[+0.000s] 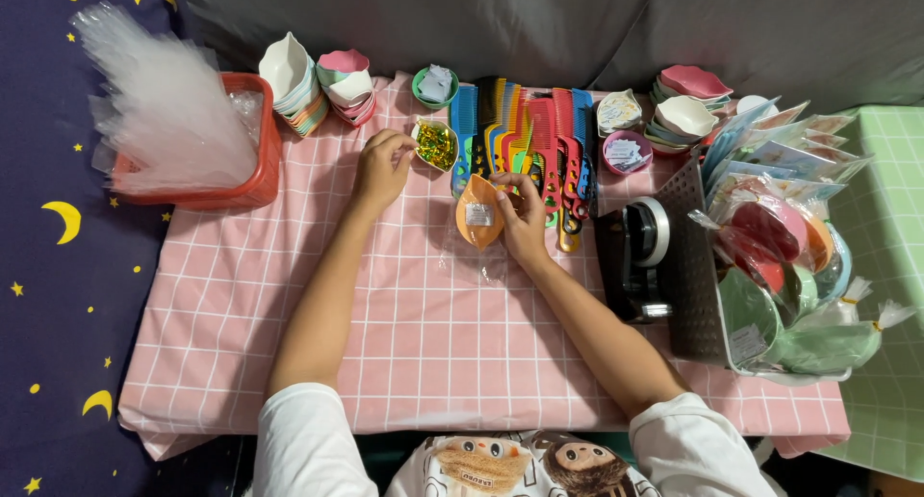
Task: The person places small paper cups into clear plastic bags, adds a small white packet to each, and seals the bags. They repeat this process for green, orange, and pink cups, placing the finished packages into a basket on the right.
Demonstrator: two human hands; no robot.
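Note:
My right hand (525, 218) holds an orange leaf-shaped dish (478, 211) inside a clear bag, its fingers also touching the row of coloured combs (539, 136) lying behind it. My left hand (382, 167) reaches to a small white dish of little yellow and green pieces (435, 144), with its fingertips pinched at the dish's left rim. Whether they hold a piece is too small to tell. Both forearms stretch over the pink checked tablecloth (423, 333).
A red basket (252, 160) of clear bags stands at the left. Stacks of leaf-shaped dishes (294, 83) sit along the back. A black tape dispenser (637, 256) and a grey crate (698, 276) of bagged dishes stand at the right.

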